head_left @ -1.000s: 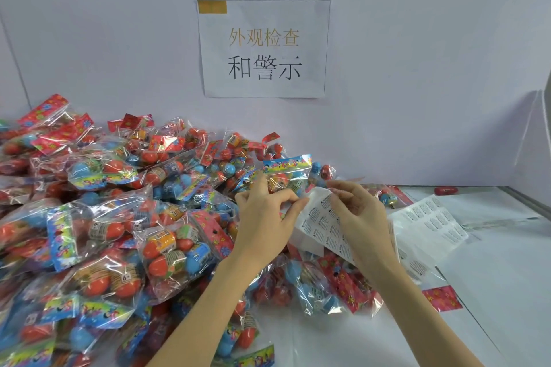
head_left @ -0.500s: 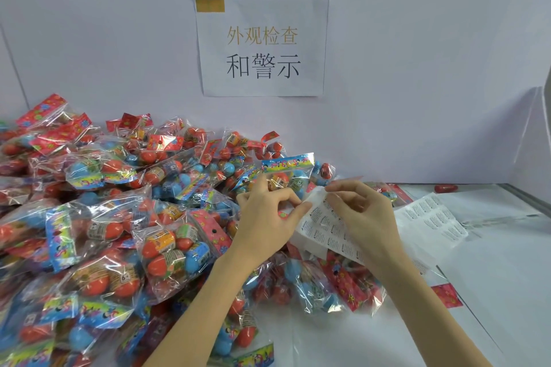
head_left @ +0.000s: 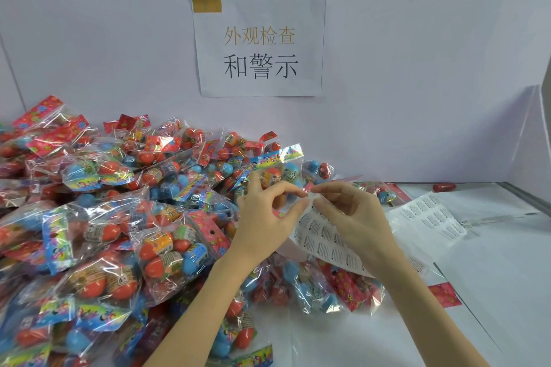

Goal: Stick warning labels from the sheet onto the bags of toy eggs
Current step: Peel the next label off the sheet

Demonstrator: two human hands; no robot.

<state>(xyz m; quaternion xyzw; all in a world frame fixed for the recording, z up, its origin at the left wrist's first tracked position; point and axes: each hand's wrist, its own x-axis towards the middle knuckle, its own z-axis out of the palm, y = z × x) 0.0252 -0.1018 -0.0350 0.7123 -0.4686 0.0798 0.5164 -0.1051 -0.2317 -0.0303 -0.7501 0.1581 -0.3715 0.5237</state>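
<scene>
A big heap of clear bags of toy eggs [head_left: 125,232], red and blue eggs with coloured header cards, fills the left and middle of the table. A white sheet of warning labels [head_left: 323,240] is lifted above the bags in front of me. My left hand [head_left: 265,223] pinches the sheet's top corner between thumb and forefinger. My right hand [head_left: 354,217] pinches at that same corner, fingertips almost meeting those of the left. Whether a label has come off the sheet is hidden by my fingers.
More label sheets [head_left: 429,220] lie flat on the white table [head_left: 492,292] to the right. A loose red egg [head_left: 444,187] lies by the back wall. A paper sign [head_left: 259,48] hangs on the wall. A partition [head_left: 536,140] closes the right side.
Both hands have risen slightly with the sheet. My fingertips have drawn closer together at its top corner, and the sheet now curls more steeply under my right hand.
</scene>
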